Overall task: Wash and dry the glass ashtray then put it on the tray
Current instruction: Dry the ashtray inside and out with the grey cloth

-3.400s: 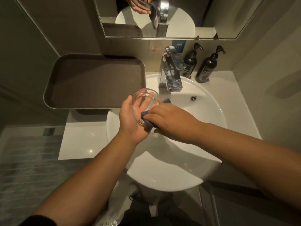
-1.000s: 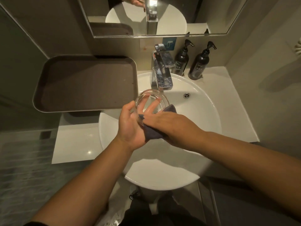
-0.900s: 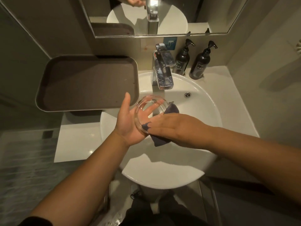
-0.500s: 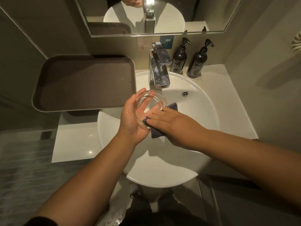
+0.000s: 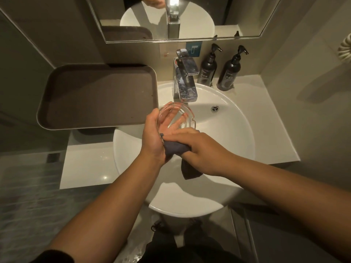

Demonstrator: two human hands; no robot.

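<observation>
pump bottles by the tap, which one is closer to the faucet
The left pump bottle, standing right beside the faucet. The right pump bottle stands farther along the counter, toward the wall.

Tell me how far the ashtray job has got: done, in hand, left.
Done, apparently: washing, since no water runs from the faucet. In hand: drying. The left hand holds the glass ashtray tilted over the sink, while the right hand grips a dark cloth at its lower rim. Whether the glass is dry cannot be told. Left: setting it on the brown tray, which holds nothing yet.
</observation>
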